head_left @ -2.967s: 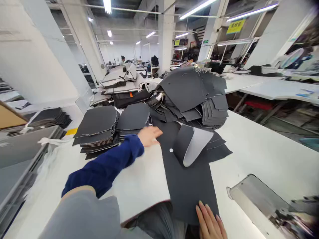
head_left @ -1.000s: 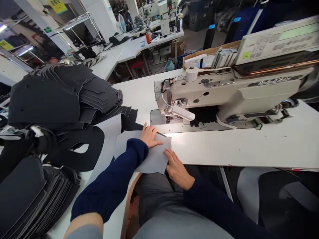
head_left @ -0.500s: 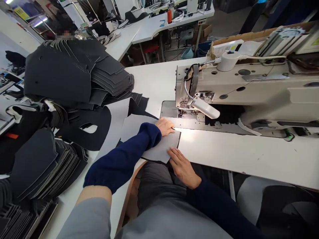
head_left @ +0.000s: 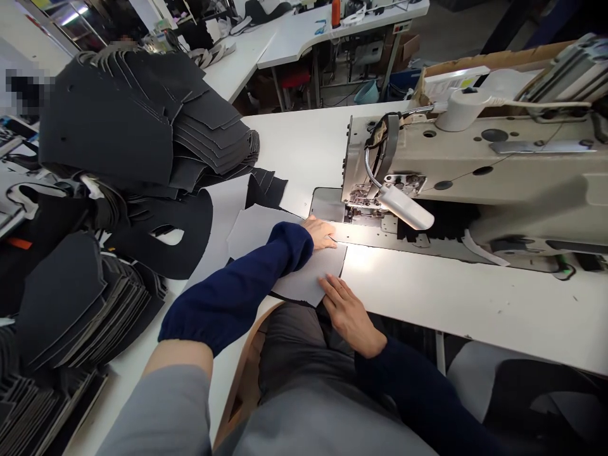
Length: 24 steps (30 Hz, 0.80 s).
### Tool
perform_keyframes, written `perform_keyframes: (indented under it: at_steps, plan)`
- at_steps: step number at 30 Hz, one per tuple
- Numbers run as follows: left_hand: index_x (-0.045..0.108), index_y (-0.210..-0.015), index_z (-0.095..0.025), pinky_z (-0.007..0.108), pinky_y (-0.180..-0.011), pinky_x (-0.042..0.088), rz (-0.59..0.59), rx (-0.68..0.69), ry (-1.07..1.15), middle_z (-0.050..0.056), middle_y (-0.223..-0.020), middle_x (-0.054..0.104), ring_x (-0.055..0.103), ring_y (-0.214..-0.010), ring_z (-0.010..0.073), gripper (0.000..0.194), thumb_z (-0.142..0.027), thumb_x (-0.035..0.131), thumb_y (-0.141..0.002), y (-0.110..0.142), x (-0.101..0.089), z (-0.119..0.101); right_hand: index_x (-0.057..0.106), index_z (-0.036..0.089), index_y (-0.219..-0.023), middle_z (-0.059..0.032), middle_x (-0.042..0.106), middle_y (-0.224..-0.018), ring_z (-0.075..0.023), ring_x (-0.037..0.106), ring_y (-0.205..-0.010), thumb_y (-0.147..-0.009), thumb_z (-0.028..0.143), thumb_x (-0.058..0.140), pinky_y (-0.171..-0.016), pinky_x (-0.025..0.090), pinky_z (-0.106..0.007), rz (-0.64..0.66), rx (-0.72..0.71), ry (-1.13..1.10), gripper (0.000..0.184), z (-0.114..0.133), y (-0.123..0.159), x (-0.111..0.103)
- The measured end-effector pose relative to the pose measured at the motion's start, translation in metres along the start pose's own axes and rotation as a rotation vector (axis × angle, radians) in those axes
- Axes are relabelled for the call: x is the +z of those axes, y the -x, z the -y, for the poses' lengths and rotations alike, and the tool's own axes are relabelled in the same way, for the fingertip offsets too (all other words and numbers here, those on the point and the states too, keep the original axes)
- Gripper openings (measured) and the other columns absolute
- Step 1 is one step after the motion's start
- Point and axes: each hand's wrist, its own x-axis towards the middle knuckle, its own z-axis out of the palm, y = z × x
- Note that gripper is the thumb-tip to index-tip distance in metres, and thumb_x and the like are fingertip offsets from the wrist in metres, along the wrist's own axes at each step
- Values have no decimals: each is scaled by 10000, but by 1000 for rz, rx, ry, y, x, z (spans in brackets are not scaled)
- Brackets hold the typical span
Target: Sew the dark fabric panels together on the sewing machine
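A grey fabric piece [head_left: 308, 272] lies flat on the white table [head_left: 451, 297], its far edge close to the needle area of a beige sewing machine [head_left: 475, 171]. My left hand [head_left: 320, 232] rests palm down on the piece's far end, fingers stretched toward the needle plate [head_left: 327, 206]. My right hand [head_left: 349, 310] lies flat on the piece's near corner at the table edge, fingers spread. Neither hand grips anything. Both arms wear dark blue sleeves.
A tall heap of black cut pieces [head_left: 123, 120] fills the table's left side, with lower stacks [head_left: 71, 310] nearer me. A white lamp [head_left: 403, 206] lights the needle area. Behind stand other white tables [head_left: 308, 31], a cardboard box [head_left: 475, 63] and a thread cone [head_left: 336, 12].
Three seconds ago my left hand reached into the black stacks; the view then swung to the sewing machine. Over the last second both hands slid the grey piece closer to the needle.
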Motion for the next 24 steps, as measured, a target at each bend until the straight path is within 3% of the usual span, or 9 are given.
perform_keyframes:
  at_steps: [5,9,15,21,24]
  plan:
    - [681,-871,-198,350,-859,303,-2,-8,42,21,-956,680,593,-904,202,227,-396,589,-807,-19,-6,13,633,79,-967,-156,490,-1325,-279,335,-1324,-841,-3,360,-1063,401,-438,41,-26,-5,311,-24,-16,-4]
    - [684,-830,-189,350,-851,311,-43,-52,16,21,-901,685,594,-881,203,224,-396,609,-790,-40,-14,22,632,77,-938,-164,495,-1317,-268,317,-1336,-843,-23,316,-1071,389,-452,20,-22,-27,344,-46,-29,0]
    - [691,-841,-162,344,-846,313,-13,-53,-17,44,-838,673,584,-835,195,277,-419,589,-814,-70,-27,32,632,87,-903,-142,524,-1288,-259,350,-1318,-839,-35,275,-1054,416,-457,-4,4,12,383,-76,-43,7]
    - [698,-900,-120,336,-825,304,-62,-53,14,85,-925,682,575,-863,167,277,-367,598,-824,-84,-29,34,624,80,-897,-149,518,-1292,-263,338,-1323,-809,-57,263,-1060,407,-465,-10,23,5,396,-90,-47,10]
    - [696,-860,-108,335,-785,328,-43,-58,33,83,-858,687,582,-791,158,266,-359,629,-804,-91,-27,37,617,79,-911,-145,506,-1308,-264,334,-1326,-798,-65,266,-1068,397,-467,-6,32,-1,395,-91,-47,11]
